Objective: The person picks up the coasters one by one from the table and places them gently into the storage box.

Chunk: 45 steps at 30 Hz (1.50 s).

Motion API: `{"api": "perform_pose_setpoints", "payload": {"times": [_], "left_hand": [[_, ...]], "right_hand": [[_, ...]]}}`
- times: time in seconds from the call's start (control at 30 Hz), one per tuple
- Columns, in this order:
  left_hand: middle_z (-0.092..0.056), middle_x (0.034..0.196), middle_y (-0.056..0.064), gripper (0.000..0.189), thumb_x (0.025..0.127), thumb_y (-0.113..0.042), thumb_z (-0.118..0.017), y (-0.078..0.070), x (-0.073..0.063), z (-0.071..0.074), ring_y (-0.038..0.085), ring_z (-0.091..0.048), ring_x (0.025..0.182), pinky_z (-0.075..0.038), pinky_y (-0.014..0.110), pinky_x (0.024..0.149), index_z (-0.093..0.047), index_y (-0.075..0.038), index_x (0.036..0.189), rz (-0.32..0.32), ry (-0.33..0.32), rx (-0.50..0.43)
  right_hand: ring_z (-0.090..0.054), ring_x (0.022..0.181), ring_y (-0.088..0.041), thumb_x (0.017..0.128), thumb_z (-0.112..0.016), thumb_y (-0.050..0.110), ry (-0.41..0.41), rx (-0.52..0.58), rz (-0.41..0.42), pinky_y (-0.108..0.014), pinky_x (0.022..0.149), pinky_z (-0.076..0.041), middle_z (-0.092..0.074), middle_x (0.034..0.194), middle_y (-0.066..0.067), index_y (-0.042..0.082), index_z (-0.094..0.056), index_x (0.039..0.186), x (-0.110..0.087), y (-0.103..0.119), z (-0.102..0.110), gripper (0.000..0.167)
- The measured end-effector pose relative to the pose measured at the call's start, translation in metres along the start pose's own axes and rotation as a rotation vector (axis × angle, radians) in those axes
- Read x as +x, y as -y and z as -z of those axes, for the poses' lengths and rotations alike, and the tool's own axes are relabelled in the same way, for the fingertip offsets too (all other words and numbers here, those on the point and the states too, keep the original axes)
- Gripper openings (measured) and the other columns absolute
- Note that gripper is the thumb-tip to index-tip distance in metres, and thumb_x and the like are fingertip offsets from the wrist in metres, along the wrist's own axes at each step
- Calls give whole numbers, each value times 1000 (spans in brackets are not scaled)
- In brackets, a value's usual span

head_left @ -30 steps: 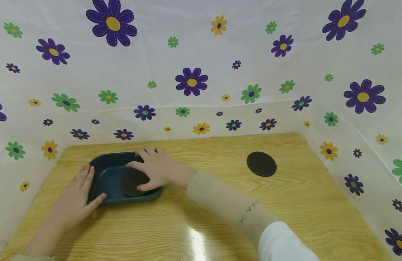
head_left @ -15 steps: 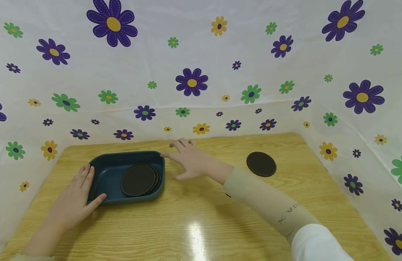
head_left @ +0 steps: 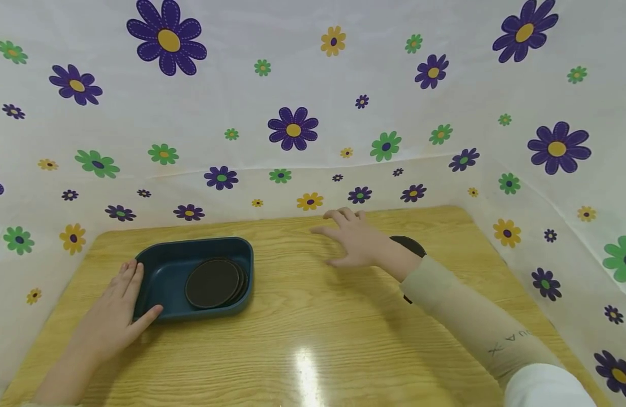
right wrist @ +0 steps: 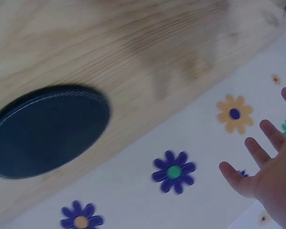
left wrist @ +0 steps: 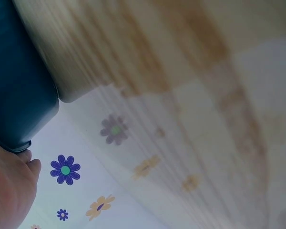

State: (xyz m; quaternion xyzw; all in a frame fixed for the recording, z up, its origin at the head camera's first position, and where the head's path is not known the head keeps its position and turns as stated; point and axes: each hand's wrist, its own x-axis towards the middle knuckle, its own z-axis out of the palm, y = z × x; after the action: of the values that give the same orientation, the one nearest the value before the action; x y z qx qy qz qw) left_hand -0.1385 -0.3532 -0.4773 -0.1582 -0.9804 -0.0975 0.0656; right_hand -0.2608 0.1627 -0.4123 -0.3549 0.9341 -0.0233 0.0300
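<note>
A dark teal rectangular tray (head_left: 165,282) with rounded corners lies at the left of the table. Several round black coasters (head_left: 213,284) are stacked inside its right half. My left hand (head_left: 109,311) rests against the tray's left end, thumb over the near rim; the left wrist view shows the tray wall (left wrist: 24,71) beside that hand (left wrist: 12,186). Above the table, right of the tray, my right hand (head_left: 359,240) has spread fingers and holds nothing. Another black coaster (head_left: 409,244) lies partly hidden behind the right wrist; the right wrist view shows this stitched-edge coaster (right wrist: 50,131) on the wood.
The wood-grain table (head_left: 231,362) is bordered at the back and sides by a white cloth (head_left: 231,96) printed with purple, green and yellow flowers. A bright light reflection lies on the near part of the tabletop.
My right hand has drawn out of the tray and moved right across the table, uncovering the coaster stack and now covering part of the lone coaster. The left hand stays at the tray.
</note>
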Motion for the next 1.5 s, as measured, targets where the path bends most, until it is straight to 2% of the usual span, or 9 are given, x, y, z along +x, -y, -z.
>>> {"api": "perform_pose_setpoints", "payload": {"times": [0.4, 0.57, 0.73, 1.03, 1.2, 1.5], "left_hand": [[-12, 173, 35, 100, 105, -50, -60, 1, -1, -3, 42, -1, 166, 21, 23, 127, -8, 8, 167, -1, 2, 5], [-12, 173, 35, 101, 105, -51, -61, 1, -2, -2, 45, -5, 166, 21, 22, 127, -7, 8, 167, 1, 1, 5], [-12, 173, 35, 100, 105, -51, -60, -1, -2, -1, 45, -4, 166, 20, 25, 128, -7, 8, 167, 6, 12, 2], [-11, 174, 34, 100, 105, -49, -61, 1, -1, 0, 40, 3, 167, 20, 26, 129, -7, 8, 167, 2, 8, -4], [-10, 174, 34, 100, 105, -51, -61, 0, -1, 0, 42, 0, 166, 21, 25, 128, -7, 8, 167, 1, 17, 3], [-11, 174, 34, 100, 105, -50, -61, 2, -1, -1, 39, 3, 167, 21, 23, 127, -8, 8, 167, -9, -2, 7]], "right_hand": [[-44, 143, -51, 90, -79, 48, -41, 0, -136, -79, 105, -41, -44, 159, -22, 26, -52, 157, -56, -60, -15, 75], [-47, 140, -54, 91, -78, 47, -45, -18, -176, -79, 98, -45, -46, 157, -26, 23, -53, 156, -74, -77, -23, 73], [-46, 141, -54, 93, -75, 50, -16, -9, -220, -81, 100, -45, -46, 157, -25, 22, -52, 157, -87, -88, -30, 73], [-45, 140, -55, 94, -73, 51, 17, 23, -259, -79, 98, -47, -47, 154, -27, 22, -51, 156, -97, -98, -42, 72], [-49, 134, -54, 94, -73, 53, 30, 42, -283, -75, 96, -50, -49, 151, -26, 24, -53, 155, -102, -99, -49, 71], [-53, 128, -51, 90, -75, 49, 24, 82, -288, -74, 93, -51, -53, 144, -26, 21, -56, 153, -97, -99, -51, 71]]}}
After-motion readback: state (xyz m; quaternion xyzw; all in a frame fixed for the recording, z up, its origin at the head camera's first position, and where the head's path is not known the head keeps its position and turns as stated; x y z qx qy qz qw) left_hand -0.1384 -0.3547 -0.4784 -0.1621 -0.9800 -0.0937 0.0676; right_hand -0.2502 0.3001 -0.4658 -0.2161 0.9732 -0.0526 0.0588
